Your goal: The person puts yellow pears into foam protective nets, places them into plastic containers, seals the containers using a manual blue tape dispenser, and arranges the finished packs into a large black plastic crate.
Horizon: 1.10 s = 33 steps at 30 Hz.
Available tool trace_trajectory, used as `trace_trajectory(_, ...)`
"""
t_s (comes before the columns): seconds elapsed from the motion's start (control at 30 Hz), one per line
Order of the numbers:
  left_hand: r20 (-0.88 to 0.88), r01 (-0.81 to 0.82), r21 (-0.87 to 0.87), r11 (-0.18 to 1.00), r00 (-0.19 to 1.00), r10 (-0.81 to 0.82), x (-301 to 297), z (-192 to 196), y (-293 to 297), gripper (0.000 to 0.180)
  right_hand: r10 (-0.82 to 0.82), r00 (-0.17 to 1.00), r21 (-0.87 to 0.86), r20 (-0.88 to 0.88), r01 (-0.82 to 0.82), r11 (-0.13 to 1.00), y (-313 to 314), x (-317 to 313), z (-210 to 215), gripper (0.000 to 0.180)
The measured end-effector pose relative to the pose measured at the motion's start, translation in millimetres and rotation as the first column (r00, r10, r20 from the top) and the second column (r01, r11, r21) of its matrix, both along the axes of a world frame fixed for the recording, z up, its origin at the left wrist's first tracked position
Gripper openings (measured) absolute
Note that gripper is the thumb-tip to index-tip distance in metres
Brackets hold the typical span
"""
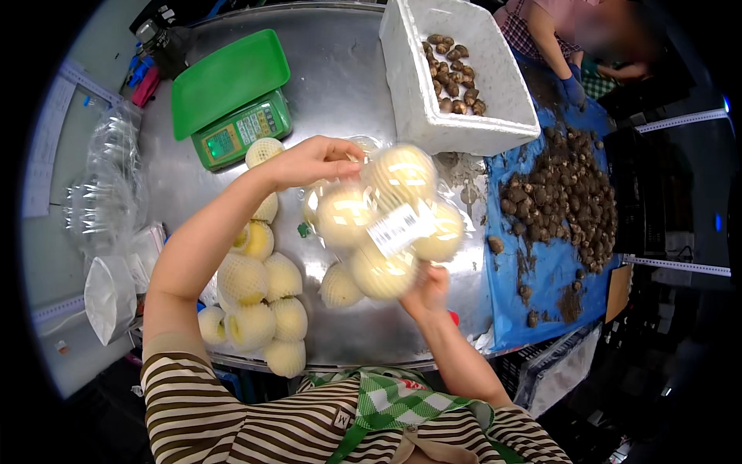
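Note:
A see-through plastic pack of round pale-yellow fruit (384, 220) in foam nets, with a white barcode label (396, 230), is held up over the metal table. My left hand (328, 161) pinches its upper left edge. From below, on the right, my right hand (427, 292) grips the pack, its fingers partly hidden and blurred. A single netted fruit (340, 286) sits on the table just under the pack. To the left, beside my left forearm, several more netted fruits (272, 309) stand close together.
A green scale (243, 127) with a green tray is at back left. Behind the pack stands a white foam box (417, 127) holding brown tubers. Muddy tubers (564, 193) lie heaped on a blue sheet (502, 309) at right. A gloved co-worker's hand (572, 89) shows beyond; plastic bags (108, 193) hang left.

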<state>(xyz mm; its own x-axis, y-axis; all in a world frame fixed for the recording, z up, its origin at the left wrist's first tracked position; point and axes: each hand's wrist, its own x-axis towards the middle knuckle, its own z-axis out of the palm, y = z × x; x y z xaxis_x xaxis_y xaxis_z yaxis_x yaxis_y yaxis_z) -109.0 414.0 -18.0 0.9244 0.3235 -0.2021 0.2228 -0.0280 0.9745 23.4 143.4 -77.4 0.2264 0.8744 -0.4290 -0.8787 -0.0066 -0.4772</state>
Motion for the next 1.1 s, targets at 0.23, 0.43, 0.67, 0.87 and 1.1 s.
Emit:
trace_trajectory(0.23,-0.045,-0.131,0.662,0.738,0.976,0.214,-0.6,-44.0,10.9,0.026,-0.255,0.944,-0.102,0.209,0.28,0.955,-146.0,44.2,14.3,0.071)
trace_trajectory(0.43,-0.394,-0.475,-0.288,0.831,0.85,0.35,9.3,-41.8,-118.6,0.024,-0.396,0.907,-0.114,0.143,0.412,0.904,-245.5,27.8,6.6,0.066)
trace_trajectory(0.67,-0.574,-0.695,-0.688,-0.211,0.341,0.745,40.5,-114.6,-156.7,0.053,-0.526,0.849,-0.151,0.05,0.527,0.836,-268.0,1.6,9.1,0.068)
trace_trajectory(0.87,-0.595,-0.588,-0.677,-0.443,0.082,0.799,66.9,-160.0,-152.5,0.035,-0.605,0.791,-0.137,0.092,0.611,0.779,-298.1,-12.0,10.3,0.066)
trace_trajectory(1.1,-0.446,-0.575,-0.749,-0.329,0.071,0.892,76.0,-192.0,-138.2,0.007,-0.734,0.673,-0.078,0.09,0.74,0.668,-343.9,-30.1,19.3,0.062)
